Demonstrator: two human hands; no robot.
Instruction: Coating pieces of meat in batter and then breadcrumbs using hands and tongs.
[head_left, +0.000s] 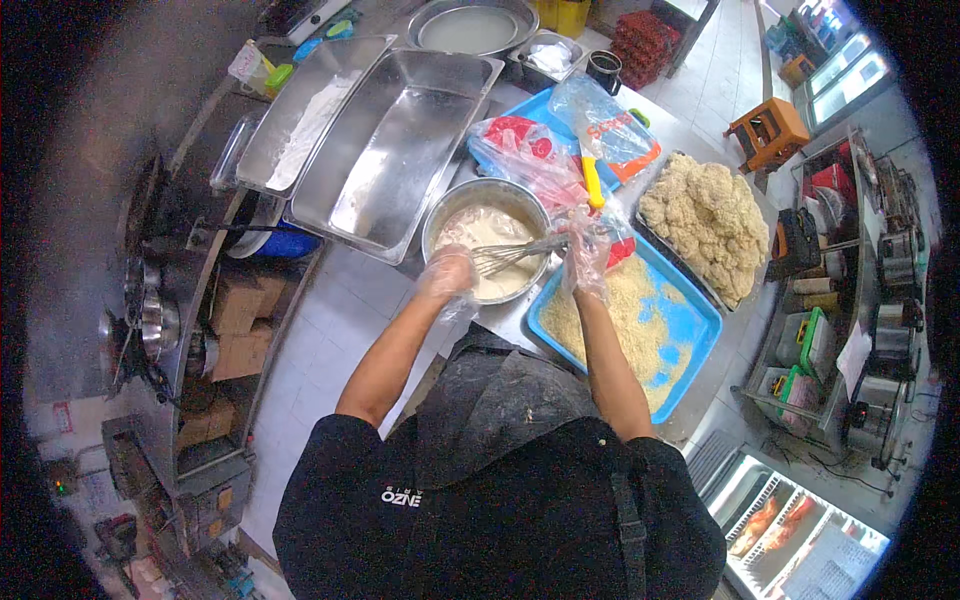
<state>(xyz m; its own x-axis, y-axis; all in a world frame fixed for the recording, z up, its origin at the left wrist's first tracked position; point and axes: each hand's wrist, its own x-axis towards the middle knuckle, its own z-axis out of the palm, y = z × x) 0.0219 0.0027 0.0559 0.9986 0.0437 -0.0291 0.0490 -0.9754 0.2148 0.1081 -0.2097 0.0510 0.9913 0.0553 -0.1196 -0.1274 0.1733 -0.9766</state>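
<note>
My right hand (587, 251), in a clear plastic glove, holds the handle of a wire whisk (502, 257). The whisk's wires lie over a round metal pot (487, 186) of creamy batter (487, 225). At the pot's left rim is my gloved left hand (450, 271), close to the whisk's tip; whether it grips the rim cannot be told. Beside the pot, a blue tray (705, 330) holds pale breadcrumbs (630, 300). Breaded pieces (705, 217) are heaped on a dark tray behind it. Plastic bags (525, 150) and a yellow handle (592, 182) lie beyond the pot.
An empty deep steel pan (397, 150) stands left of the pot, beside another steel pan (315, 112) with white powder. Farther back are a wide metal bowl (472, 30), a dark mug (604, 69) and red stacked trays (645, 45). An orange stool (769, 135) stands on the floor.
</note>
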